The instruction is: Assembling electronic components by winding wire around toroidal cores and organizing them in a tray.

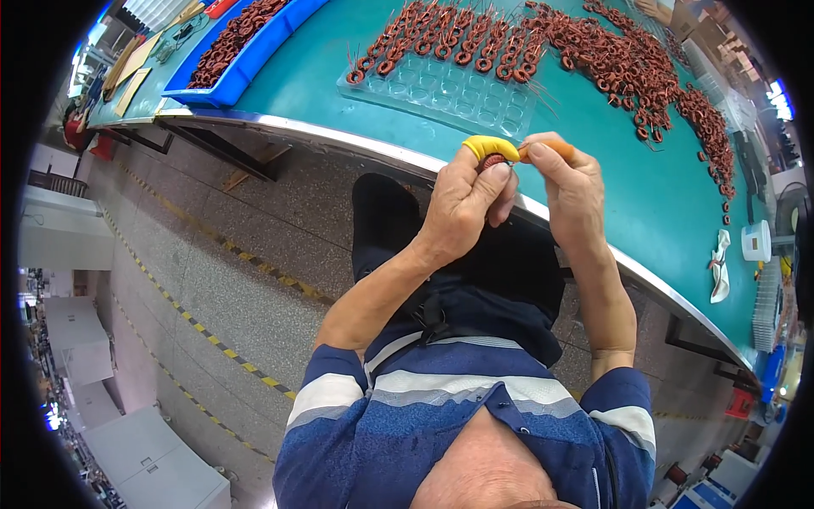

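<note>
Both hands meet just over the near edge of the green table. My left hand [465, 197], with a yellow finger cot [490, 146] on its index finger, is closed around a small copper-wound ring coil [493, 161]. Close beside it, my right hand [570, 182] pinches at the coil's edge, thumb against an index finger in an orange cot [551, 153]. A thin wire end seems to be between those fingertips, but it is too small to make out. Beyond the hands lies a clear plastic tray [458, 92] with round pockets, its far rows filled with wound coils [441, 42].
A large heap of coils [610, 59] spreads over the right of the green tabletop [297, 93]. A blue bin [242, 78] of coils stands at the far left. At the right are a white tub [755, 242] and a crumpled white cloth [720, 267].
</note>
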